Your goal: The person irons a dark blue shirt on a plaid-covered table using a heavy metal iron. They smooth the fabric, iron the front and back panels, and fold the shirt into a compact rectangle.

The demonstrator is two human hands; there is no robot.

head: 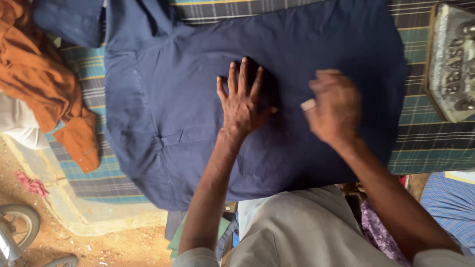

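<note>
while the navy shirt is pinned flat mid-tabletop by the left hand, fingers spread | right hand blurred, fingers unclear | heavy iron parked at right edge

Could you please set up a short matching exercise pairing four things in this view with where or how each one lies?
Things:
1. left hand
2. right hand
3. orange cloth
4. metal iron

Places or states:
A. at the right edge, on the plaid cover
B. crumpled at the left edge
C. flat, fingers spread, on the navy shirt
D. blurred, above the navy shirt

Pairs: 1-C, 2-D, 3-B, 4-A
</note>
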